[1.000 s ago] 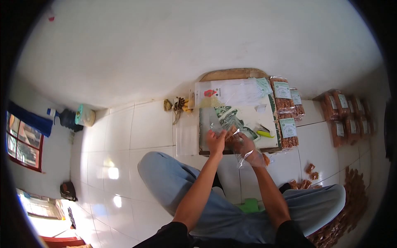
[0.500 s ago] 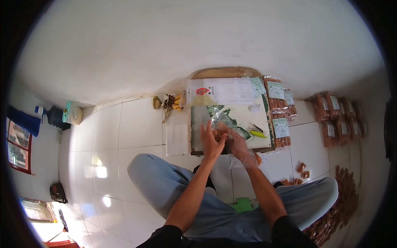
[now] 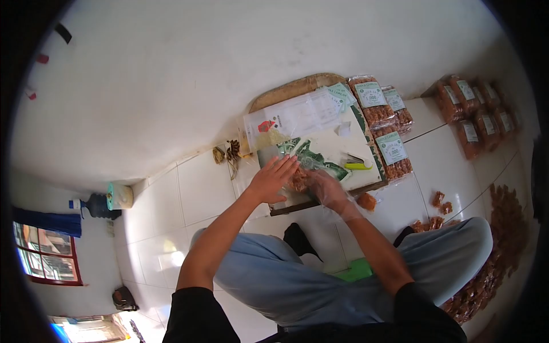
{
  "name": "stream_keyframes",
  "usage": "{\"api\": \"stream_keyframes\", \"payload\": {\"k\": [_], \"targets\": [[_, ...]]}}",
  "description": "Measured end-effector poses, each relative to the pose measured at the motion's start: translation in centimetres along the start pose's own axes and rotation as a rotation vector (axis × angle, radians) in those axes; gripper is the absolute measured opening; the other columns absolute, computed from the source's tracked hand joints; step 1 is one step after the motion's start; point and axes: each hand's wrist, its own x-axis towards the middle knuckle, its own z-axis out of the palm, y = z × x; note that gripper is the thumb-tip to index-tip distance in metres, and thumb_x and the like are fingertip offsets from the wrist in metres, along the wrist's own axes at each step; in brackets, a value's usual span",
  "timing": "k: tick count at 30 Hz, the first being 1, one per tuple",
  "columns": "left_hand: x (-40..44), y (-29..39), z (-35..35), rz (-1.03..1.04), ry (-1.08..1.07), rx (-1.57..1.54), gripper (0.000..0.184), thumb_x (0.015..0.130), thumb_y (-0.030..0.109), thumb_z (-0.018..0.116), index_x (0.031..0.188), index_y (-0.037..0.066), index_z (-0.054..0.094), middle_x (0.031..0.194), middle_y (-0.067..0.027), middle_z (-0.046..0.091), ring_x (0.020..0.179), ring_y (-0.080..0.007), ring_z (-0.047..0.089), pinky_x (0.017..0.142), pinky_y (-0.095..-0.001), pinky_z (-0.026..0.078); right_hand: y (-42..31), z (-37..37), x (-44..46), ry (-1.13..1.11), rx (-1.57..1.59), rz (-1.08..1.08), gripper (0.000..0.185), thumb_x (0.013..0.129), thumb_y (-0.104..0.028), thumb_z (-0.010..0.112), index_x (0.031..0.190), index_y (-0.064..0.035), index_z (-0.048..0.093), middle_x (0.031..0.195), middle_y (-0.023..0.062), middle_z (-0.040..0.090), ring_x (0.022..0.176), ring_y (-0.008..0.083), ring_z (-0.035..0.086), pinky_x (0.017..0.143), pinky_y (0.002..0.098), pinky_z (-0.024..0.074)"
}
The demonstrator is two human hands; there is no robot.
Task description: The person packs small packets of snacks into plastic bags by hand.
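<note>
Brown snack pieces in a clear plastic bag lie at the front of a low board with a white and green top. Flat against the left side of the bag, my left hand has its fingers stretched out and is open. On the other side, my right hand is inside a loose clear plastic covering and touches the bag; blur hides how its fingers are set. A yellow-green stapler rests to the right of that hand. Behind both hands lie flat clear printed bags.
Filled, labelled snack packs stand along the board's right edge, with more packs by the wall. Loose brown pieces and a large heap are on the tiled floor. Bananas lie left of the board.
The view has tilted and shifted. My left hand has gone from closed fingers at the bag to stretched fingers flat on it. My right hand stays by the bag, blurred.
</note>
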Motion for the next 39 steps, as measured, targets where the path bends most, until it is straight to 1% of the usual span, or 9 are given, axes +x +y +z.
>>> {"api": "stream_keyframes", "payload": {"k": [6, 9, 13, 16, 18, 21, 27, 31, 39], "targets": [[0.7, -0.4, 0.2, 0.066, 0.101, 0.121, 0.108, 0.065, 0.045, 0.078, 0.15, 0.003, 0.025, 0.157, -0.0124, 0.026, 0.146, -0.0246, 0.021, 0.12, -0.0436, 0.015, -1.9, -1.3, 0.3, -0.028, -0.135, 0.002, 0.044, 0.086, 0.0, 0.051, 0.128, -0.0127, 0.054, 0.097, 0.0157, 0.058, 0.085, 0.0368, 0.06, 0.074, 0.0413, 0.051], [1.7, -0.3, 0.8, 0.054, 0.007, 0.118, 0.107, 0.066, 0.042, 0.076, 0.149, 0.0, 0.025, 0.155, -0.0128, 0.031, 0.146, -0.0238, 0.023, 0.119, -0.0429, 0.015, -1.5, -1.1, 1.0, -0.156, -0.121, 0.028, 0.034, 0.087, 0.0, 0.046, 0.118, -0.0096, 0.057, 0.094, 0.0174, 0.058, 0.087, 0.0379, 0.06, 0.075, 0.0425, 0.0503], [2.0, 0.3, 0.3, 0.052, -0.052, 0.092, 0.105, 0.065, 0.041, 0.075, 0.148, -0.002, 0.027, 0.153, -0.0132, 0.035, 0.145, -0.0237, 0.025, 0.119, -0.0423, 0.015, -1.9, -0.5, 1.2, -0.06, -0.057, -0.053, 0.025, 0.087, 0.0, 0.045, 0.108, -0.0062, 0.057, 0.096, 0.0195, 0.059, 0.089, 0.0396, 0.059, 0.076, 0.0445, 0.0494], [2.3, 0.5, 0.1, 0.04, -0.074, 0.068, 0.107, 0.064, 0.043, 0.075, 0.148, -0.002, 0.027, 0.153, -0.0133, 0.035, 0.144, -0.0237, 0.027, 0.119, -0.043, 0.016, -2.5, -0.1, 1.1, 0.0, 0.057, 0.054, 0.018, 0.086, 0.0, 0.049, 0.102, -0.0021, 0.056, 0.093, 0.0206, 0.061, 0.087, 0.0422, 0.059, 0.077, 0.0463, 0.0487], [2.3, 0.5, 0.4, 0.018, -0.07, 0.082, 0.107, 0.063, 0.042, 0.076, 0.149, 0.001, 0.027, 0.153, -0.0119, 0.035, 0.143, -0.0234, 0.028, 0.119, -0.0444, 0.016, -2.4, 0.3, 0.9, 0.171, -0.041, 0.068, 0.016, 0.084, 0.0, 0.055, 0.099, 0.0005, 0.057, 0.088, 0.0207, 0.063, 0.083, 0.0436, 0.06, 0.073, 0.0469, 0.0492], [2.0, 0.2, 0.3, 0.01, -0.081, 0.037, 0.106, 0.063, 0.041, 0.077, 0.149, 0.004, 0.029, 0.153, -0.0103, 0.036, 0.143, -0.0227, 0.03, 0.118, -0.0456, 0.017, -2.5, -0.8, 0.6, 0.056, -0.061, 0.049, 0.016, 0.081, -0.004, 0.065, 0.096, 0.0007, 0.06, 0.084, 0.0199, 0.065, 0.082, 0.0428, 0.061, 0.072, 0.0463, 0.05], [1.7, 0.1, 0.6, 0.015, -0.091, -0.009, 0.103, 0.065, 0.04, 0.076, 0.148, 0.003, 0.029, 0.152, -0.0128, 0.036, 0.143, -0.025, 0.029, 0.117, -0.0482, 0.018, -1.4, -1.7, 0.0, -0.163, 0.004, 0.051, 0.022, 0.077, -0.01, 0.073, 0.097, -0.004, 0.066, 0.084, 0.0181, 0.068, 0.079, 0.0385, 0.064, 0.071, 0.0429, 0.0516], [1.7, 0.2, 1.0, -0.019, -0.076, -0.004, 0.104, 0.062, 0.042, 0.077, 0.148, 0.005, 0.031, 0.153, -0.0098, 0.036, 0.143, -0.0221, 0.031, 0.118, -0.0457, 0.017, -1.6, -0.6, -0.1, -0.093, -0.117, -0.09, 0.026, 0.078, -0.014, 0.073, 0.102, -0.0076, 0.067, 0.083, 0.0172, 0.068, 0.077, 0.0364, 0.066, 0.069, 0.0422, 0.0521], [1.5, 0.2, 2.1, -0.08, 0.01, -0.015, 0.11, 0.061, 0.049, 0.075, 0.149, 0.003, 0.028, 0.154, -0.0112, 0.032, 0.145, -0.0233, 0.025, 0.118, -0.0472, 0.015, -0.8, 0.7, 0.0, -0.124, -0.252, 0.037, 0.028, 0.083, -0.023, 0.068, 0.111, -0.0171, 0.068, 0.068, 0.0136, 0.066, 0.062, 0.0366, 0.064, 0.059, 0.0445, 0.0525]]}}
